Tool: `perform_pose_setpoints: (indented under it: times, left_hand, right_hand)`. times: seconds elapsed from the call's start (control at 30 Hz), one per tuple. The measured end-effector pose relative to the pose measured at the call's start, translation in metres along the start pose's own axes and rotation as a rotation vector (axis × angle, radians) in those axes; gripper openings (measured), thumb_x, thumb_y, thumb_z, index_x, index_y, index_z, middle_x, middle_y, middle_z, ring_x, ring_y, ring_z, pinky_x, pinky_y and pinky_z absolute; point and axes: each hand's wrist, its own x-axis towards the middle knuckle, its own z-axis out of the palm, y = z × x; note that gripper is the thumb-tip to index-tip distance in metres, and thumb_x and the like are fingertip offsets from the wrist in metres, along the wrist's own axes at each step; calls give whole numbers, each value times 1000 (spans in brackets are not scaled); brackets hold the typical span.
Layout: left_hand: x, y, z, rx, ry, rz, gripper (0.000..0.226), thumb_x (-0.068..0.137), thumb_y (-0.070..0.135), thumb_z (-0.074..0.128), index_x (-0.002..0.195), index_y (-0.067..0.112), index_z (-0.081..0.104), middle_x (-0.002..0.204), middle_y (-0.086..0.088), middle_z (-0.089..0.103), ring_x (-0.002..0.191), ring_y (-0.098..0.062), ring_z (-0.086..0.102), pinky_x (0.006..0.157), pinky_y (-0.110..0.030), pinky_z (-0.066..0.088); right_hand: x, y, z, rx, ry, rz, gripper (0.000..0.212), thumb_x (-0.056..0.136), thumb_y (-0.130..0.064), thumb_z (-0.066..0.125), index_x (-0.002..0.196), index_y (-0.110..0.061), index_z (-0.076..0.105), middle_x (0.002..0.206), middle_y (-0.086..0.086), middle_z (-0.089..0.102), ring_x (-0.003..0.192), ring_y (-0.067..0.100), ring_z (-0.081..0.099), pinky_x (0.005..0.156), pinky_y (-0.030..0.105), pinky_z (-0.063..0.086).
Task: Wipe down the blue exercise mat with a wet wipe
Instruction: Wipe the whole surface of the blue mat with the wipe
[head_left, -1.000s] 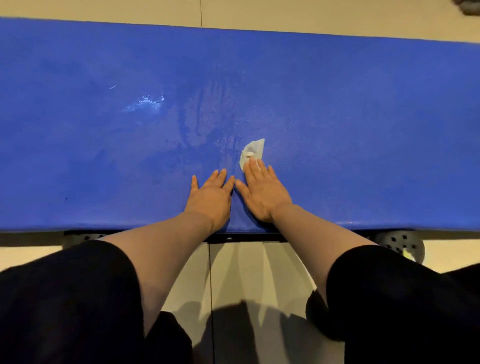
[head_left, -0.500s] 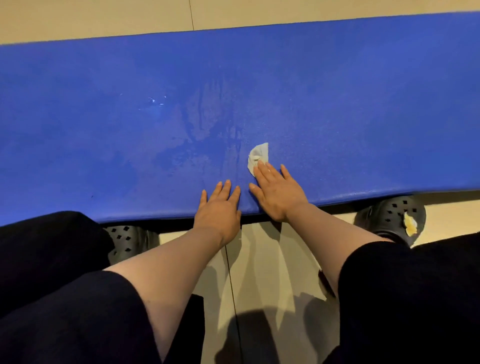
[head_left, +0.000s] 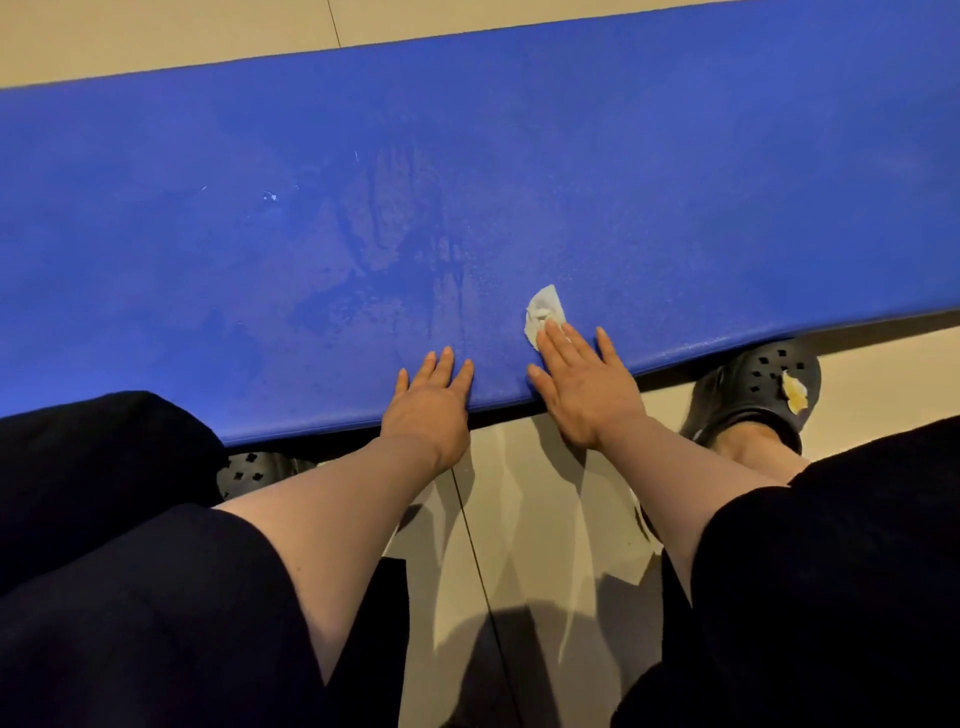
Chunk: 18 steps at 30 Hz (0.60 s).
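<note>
While the blue exercise mat (head_left: 675, 171) lies flat on the floor, its left part looks dry and has small white specks on it. Darker wet streaks show in the middle, so that bit looks wiped. The left hand (head_left: 428, 402) rests flat on the near edge, fingers straight, holding nothing. Just beside it, the right hand (head_left: 584, 387) presses the small wet wipe (head_left: 543, 310) down with straight fingers. The right part looks dry too, so most of the mat seems left to do.

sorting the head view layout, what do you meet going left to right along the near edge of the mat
left black clog → left hand → wet wipe → right hand → right black clog, all along the blue mat
</note>
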Motion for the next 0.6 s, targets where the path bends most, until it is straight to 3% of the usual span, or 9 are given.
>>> perform_pose_setpoints:
  times: [0.13,0.27,0.37,0.47,0.6]
  left_hand:
    - [-1,1,5,16,0,-2,69,102,20,39,155,21,-4,162,-4,-14,149,-22,-12,120,-43,-3]
    - [1,2,0,20,-46,17,68,102,25,37,155,21,-5,162,-4,-15,149,-22,-12,120,-43,-3]
    - [2,-2,-2,32,-56,43,71,102,24,41,155,22,-6,161,-3,-16,149,-21,-12,120,-42,-2]
    - [2,-6,0,38,-47,47,72,102,22,42,155,22,-6,161,-3,-16,149,-22,-12,120,-41,-3]
    - [2,-1,3,31,-48,46,74,100,23,43,155,22,-6,162,-4,-16,149,-21,-13,120,-41,-4]
  right_hand:
    - [-9,-40,12,134,74,138,71,100,-53,5,154,-7,1,162,11,-4,150,25,-7,121,40,-8]
    - [-26,-69,28,195,141,14,90,82,-59,-16,154,-9,5,163,9,2,150,22,-4,120,37,-11]
    - [-27,-34,30,121,210,-28,86,86,-56,-10,154,-9,14,162,8,11,150,21,6,119,37,-9]
    - [-32,-10,35,131,270,147,83,91,-56,-5,153,-6,18,161,11,14,150,24,8,120,38,-6]
    - [-36,-55,44,299,305,251,85,93,-58,-1,151,-1,22,160,17,15,149,31,8,122,41,1]
